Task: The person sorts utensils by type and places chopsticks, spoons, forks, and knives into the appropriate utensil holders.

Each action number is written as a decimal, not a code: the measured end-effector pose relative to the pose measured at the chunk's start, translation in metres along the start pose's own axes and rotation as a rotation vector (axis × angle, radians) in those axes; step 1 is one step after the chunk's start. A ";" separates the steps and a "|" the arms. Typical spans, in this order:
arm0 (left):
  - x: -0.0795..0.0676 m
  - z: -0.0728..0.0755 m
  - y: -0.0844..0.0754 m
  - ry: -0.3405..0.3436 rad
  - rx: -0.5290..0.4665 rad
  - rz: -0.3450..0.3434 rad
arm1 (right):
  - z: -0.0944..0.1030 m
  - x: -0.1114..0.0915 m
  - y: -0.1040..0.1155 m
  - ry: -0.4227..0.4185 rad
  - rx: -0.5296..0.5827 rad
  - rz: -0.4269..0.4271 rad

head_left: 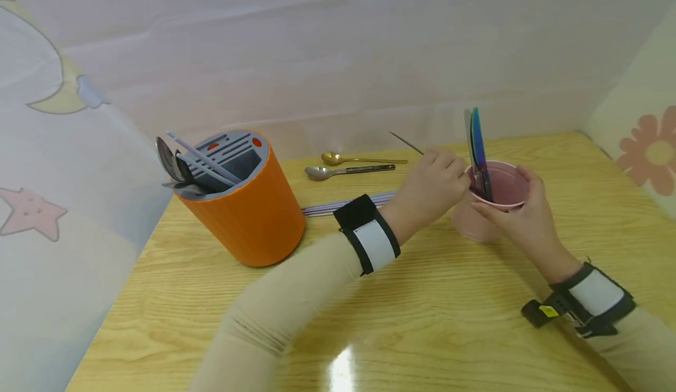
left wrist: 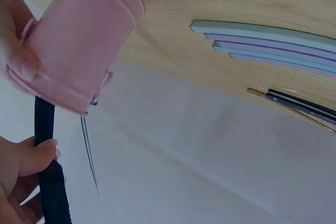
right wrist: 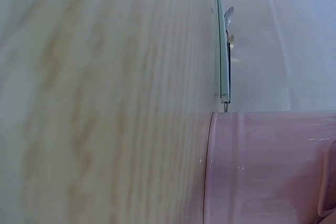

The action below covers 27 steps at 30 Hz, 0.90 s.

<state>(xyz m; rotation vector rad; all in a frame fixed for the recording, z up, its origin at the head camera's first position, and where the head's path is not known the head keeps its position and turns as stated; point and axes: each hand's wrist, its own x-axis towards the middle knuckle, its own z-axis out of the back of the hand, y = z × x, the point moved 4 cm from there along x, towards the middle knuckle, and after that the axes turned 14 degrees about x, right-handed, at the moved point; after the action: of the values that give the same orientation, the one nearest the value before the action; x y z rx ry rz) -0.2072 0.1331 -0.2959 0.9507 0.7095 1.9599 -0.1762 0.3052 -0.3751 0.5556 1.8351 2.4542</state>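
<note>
A pink bucket [head_left: 475,222] stands on the table at the right, with a blue iridescent knife [head_left: 478,139] and a silver knife [head_left: 468,125] upright in it. My right hand [head_left: 533,216] grips the bucket by its rim, thumb on the near side. Beside the rim my left hand [head_left: 435,183] pinches a dark table knife [left wrist: 54,192]. Its thin end points up and left in the head view, while its other end reaches to the bucket's mouth. In the right wrist view the bucket [right wrist: 262,166] fills the lower right.
An orange utensil holder [head_left: 264,216] at the left carries spoons and pale sticks. A gold spoon [head_left: 333,158] and a dark-handled spoon [head_left: 319,172] lie near the wall. Several pastel chopsticks [head_left: 327,208] lie on the table [head_left: 422,321], partly behind my left wrist.
</note>
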 end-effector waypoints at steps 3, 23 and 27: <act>0.005 0.001 -0.012 -0.021 0.020 -0.072 | -0.001 0.000 0.000 0.004 0.000 0.007; 0.022 0.001 -0.031 0.197 -0.093 -0.410 | 0.001 0.001 0.000 0.053 0.000 0.006; 0.014 0.003 -0.030 0.147 -0.104 -0.382 | 0.002 0.001 -0.002 0.043 0.000 0.009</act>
<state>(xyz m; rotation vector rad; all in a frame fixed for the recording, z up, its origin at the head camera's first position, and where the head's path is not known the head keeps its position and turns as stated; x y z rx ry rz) -0.1969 0.1602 -0.3121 0.5636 0.7985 1.7179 -0.1765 0.3080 -0.3765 0.5157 1.8517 2.4911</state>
